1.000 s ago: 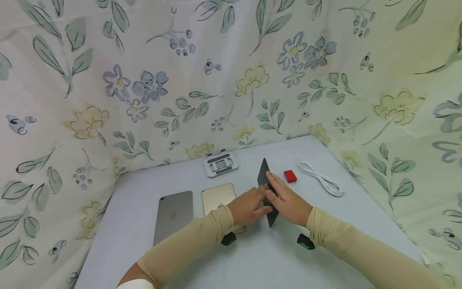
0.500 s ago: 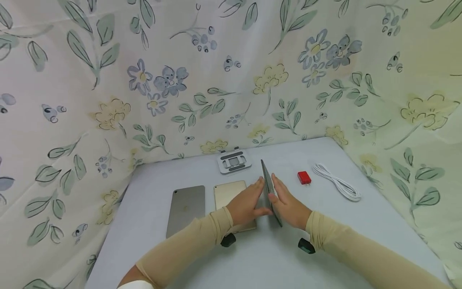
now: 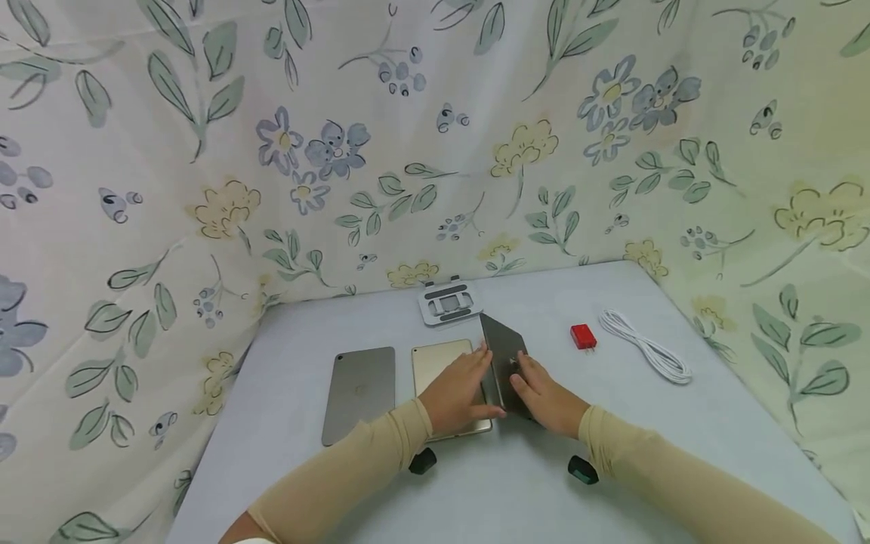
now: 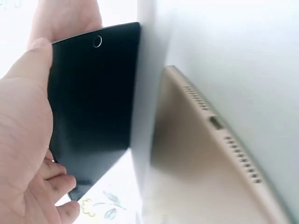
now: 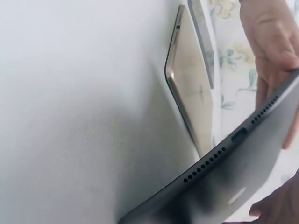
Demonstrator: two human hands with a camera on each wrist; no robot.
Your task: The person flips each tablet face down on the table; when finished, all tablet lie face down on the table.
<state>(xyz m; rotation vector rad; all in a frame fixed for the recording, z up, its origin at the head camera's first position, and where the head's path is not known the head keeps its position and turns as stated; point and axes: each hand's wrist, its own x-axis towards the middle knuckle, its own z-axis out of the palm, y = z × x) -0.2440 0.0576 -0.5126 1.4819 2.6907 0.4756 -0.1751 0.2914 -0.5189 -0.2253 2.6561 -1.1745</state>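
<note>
A dark grey tablet [image 3: 504, 359] stands tilted on its long edge between my two hands. Its raised edge is at the left, where my left hand [image 3: 457, 397] holds it; in the left wrist view the thumb and bent fingers [image 4: 60, 183] lie along that edge. The black screen [image 4: 93, 102] with its round button faces left and down. My right hand [image 3: 552, 399] rests with nearly straight fingers against the back, partly covering it. A gold tablet [image 3: 435, 361] lies flat under and beside my left hand, and a grey tablet [image 3: 360, 393] lies farther left.
A white folding stand [image 3: 448, 304] lies at the back of the white table [image 3: 646, 483]. Right of the hands are a red plug adapter [image 3: 583, 336] and a coiled white cable [image 3: 646, 347]. Floral cloth [image 3: 381, 113] hangs behind and at both sides.
The dark tablet has turned from nearly upright to a tilt that shows its back. My left hand has shifted slightly left, and my right fingers now lie lower on the back. The head view has shifted.
</note>
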